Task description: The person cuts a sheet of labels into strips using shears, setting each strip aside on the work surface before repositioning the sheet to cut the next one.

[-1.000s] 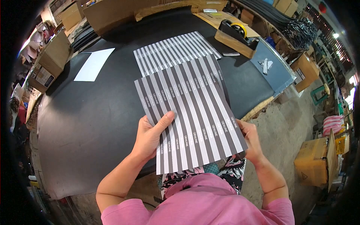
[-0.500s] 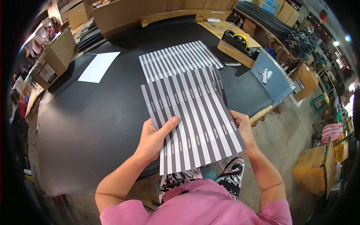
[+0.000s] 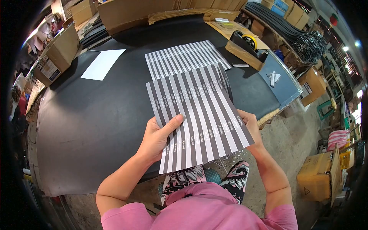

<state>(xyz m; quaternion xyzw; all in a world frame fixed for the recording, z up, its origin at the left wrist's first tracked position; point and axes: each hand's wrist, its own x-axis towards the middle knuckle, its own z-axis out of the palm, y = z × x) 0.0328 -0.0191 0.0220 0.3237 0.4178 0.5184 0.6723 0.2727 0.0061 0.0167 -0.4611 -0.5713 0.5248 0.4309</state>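
A sheet with black and pale grey stripes point(image 3: 205, 119), printed "GENUINE LEATHER" in small white letters, is held tilted above the table's front edge. My left hand point(image 3: 155, 140) is closed on its left side, thumb on top and fingers underneath. At the right edge, my right hand point(image 3: 249, 124) grips the sheet, its fingers partly hidden behind. A dark curved edge with the same lettering shows behind the sheet's upper right. Past the sheet, more striped sheets point(image 3: 182, 53) lie on the black tabletop point(image 3: 84, 134).
White paper point(image 3: 102, 66) lies at the left. A tape dispenser point(image 3: 245, 50) with a yellow roll stands at the back right, near a small dark strip point(image 3: 240, 65) and metal pieces point(image 3: 273, 78) on a blue-grey board. Cardboard boxes point(image 3: 57, 57) line the left edge.
The held sheet has tilted a little, its lower edge rising slightly. Both hands keep hold of it. The whole view has shifted slightly.
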